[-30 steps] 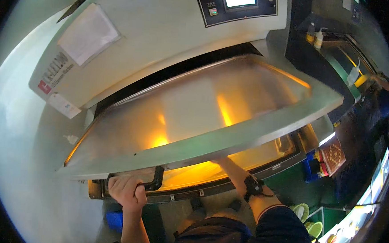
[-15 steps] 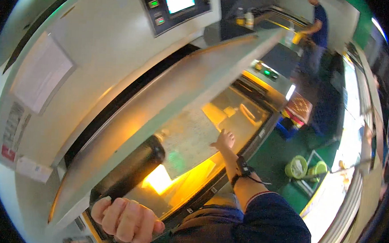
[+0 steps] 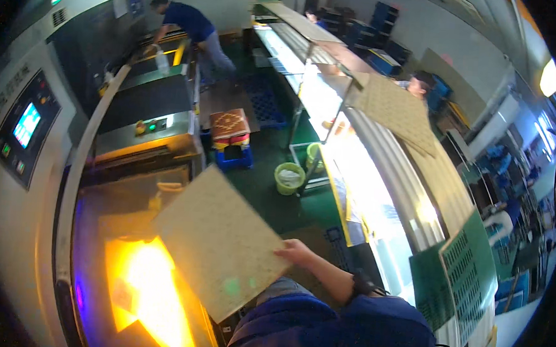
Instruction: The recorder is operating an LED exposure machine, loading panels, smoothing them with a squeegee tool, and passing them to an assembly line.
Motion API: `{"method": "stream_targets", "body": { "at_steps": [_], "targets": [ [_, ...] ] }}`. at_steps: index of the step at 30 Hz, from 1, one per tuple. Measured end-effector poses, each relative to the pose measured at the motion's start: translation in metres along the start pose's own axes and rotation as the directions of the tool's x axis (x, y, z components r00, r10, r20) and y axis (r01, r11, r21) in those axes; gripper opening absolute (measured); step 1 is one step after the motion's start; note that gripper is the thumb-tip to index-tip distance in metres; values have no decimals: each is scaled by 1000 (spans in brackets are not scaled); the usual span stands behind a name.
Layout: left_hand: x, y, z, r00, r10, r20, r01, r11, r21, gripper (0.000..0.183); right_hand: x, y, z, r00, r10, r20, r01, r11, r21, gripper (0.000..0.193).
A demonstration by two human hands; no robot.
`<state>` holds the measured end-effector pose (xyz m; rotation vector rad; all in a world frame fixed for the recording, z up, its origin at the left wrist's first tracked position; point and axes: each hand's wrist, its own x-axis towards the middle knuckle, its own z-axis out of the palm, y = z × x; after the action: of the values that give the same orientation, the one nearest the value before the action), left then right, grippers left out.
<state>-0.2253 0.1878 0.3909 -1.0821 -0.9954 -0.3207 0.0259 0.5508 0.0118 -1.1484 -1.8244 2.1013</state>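
Plainly, the right hand (image 3: 297, 253) was clamped on a pale flat panel (image 3: 216, 246) at its right corner.
The panel slanted across the lower centre of the frame, overlapping the glowing machine bed (image 3: 151, 277) at lower left; a green bin (image 3: 289, 180) stood near mid-frame. How the left hand was set could not be told.
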Motion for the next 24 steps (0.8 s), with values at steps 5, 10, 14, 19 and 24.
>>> {"method": "stream_targets", "body": {
  "at_steps": [5,10,14,19,24],
  "targets": [
    [-4,0,27,996,-92,-1,92,996,0,25,-93,5,-76,801,-5,-599,263,901,345,33],
    [-12,16,58,945,-285,162,288,958,3,20,-42,0,-154,464,247,-851,77,945,316,36],
    [-40,66,80,779,-500,377,544,839,-13,17,13,15,-269,324,95,-941,540,798,267,39],
    [-96,169,84,383,-600,702,833,553,19,15,40,-6,-300,569,194,-799,727,334,600,43],
    [-137,289,113,143,-332,932,970,235,-65,18,43,-71,-297,851,-46,-523,433,625,649,58]
  ]
}}
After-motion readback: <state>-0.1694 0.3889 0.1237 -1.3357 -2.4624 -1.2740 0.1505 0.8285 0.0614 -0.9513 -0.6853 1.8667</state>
